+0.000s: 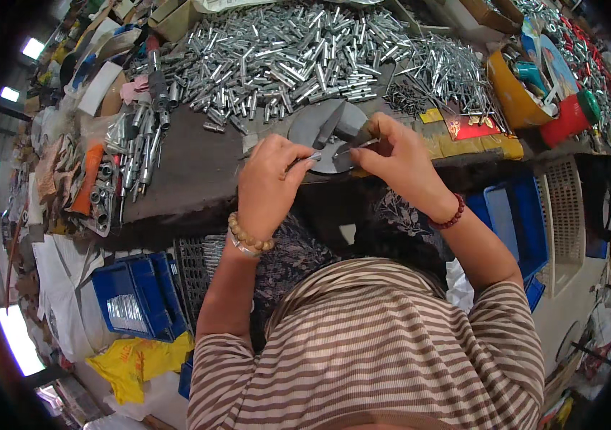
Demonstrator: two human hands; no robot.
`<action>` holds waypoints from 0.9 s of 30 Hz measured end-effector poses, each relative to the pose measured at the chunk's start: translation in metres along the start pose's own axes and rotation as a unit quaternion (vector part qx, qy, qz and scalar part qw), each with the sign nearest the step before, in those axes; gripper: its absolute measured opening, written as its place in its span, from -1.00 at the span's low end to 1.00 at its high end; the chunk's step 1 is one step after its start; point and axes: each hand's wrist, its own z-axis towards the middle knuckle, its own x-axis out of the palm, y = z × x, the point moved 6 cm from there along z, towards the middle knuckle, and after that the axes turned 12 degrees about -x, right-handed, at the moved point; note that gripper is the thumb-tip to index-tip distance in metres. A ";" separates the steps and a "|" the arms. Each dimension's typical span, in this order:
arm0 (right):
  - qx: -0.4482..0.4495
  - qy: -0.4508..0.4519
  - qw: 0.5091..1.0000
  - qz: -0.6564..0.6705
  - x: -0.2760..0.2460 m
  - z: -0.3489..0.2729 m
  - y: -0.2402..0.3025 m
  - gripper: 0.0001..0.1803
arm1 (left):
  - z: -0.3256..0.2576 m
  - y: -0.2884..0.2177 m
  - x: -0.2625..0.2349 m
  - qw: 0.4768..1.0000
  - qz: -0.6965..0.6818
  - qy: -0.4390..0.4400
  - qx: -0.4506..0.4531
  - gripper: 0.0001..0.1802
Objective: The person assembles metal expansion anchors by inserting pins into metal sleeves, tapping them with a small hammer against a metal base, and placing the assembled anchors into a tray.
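My left hand (pixel 268 179) pinches a small shiny metal tube (pixel 315 156) between thumb and forefinger. Facing it, my right hand (pixel 400 154) is closed in a pinch on a thin dark metal pin (pixel 346 151), whose tip points toward the tube with a small gap between them. Both hands hover at the near rim of a round grey metal fixture (pixel 305 127) at the bench's front edge, with raised dark blocks on top. Beyond it spreads a large heap of silvery metal tubes (pixel 284 64). Thin metal pins (pixel 452 68) lie heaped to its right.
On the left of the dark bench (pixel 191 154) lie sockets and an orange-handled tool (pixel 90 175). A yellow container (pixel 513 93) and a red cup (pixel 565 120) stand at right. Below are blue crates (pixel 137 294) and a yellow bag (pixel 137 364).
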 end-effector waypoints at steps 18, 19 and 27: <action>-0.291 0.076 0.846 -0.440 0.018 -0.006 0.031 -0.87 | -0.004 -0.001 0.003 0.997 0.001 -0.025 0.068 -0.86; -0.301 0.078 0.844 -0.437 0.017 -0.006 0.029 -0.87 | -0.004 -0.002 0.003 0.998 0.004 -0.021 0.066 -0.86; -0.306 0.097 0.850 -0.418 0.014 -0.004 0.023 -0.85 | -0.004 0.008 0.010 0.996 -0.082 0.002 0.023 -0.87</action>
